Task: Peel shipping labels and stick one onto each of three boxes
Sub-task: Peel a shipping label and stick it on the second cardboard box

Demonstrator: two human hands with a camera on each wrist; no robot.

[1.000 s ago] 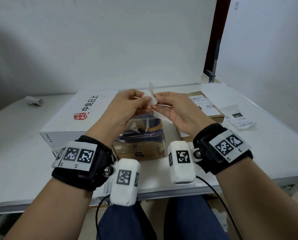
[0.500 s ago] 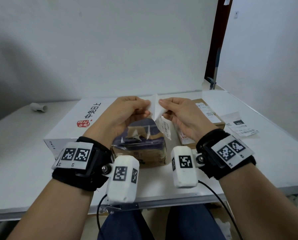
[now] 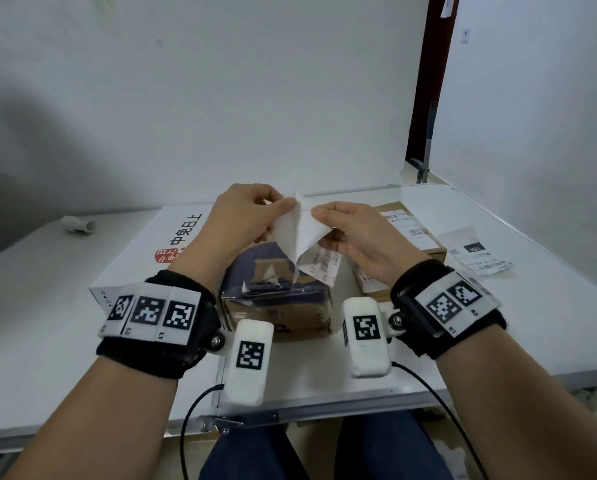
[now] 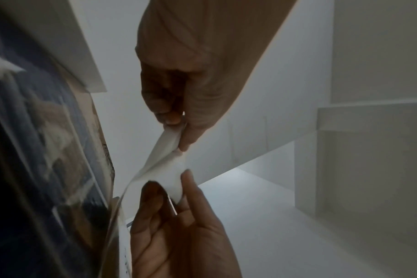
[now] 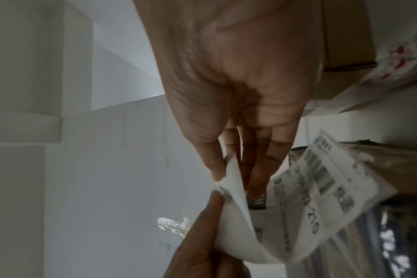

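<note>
Label pinched by right hand, backing by left hand; should be peeled slowly, adhesive kept off itself.

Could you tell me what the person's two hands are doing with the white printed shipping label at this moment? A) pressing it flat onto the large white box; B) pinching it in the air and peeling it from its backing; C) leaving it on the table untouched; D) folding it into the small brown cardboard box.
B: the left hand and right hand each pinch a layer of the white printed shipping label, spreading it apart above the film-wrapped brown box.
</note>
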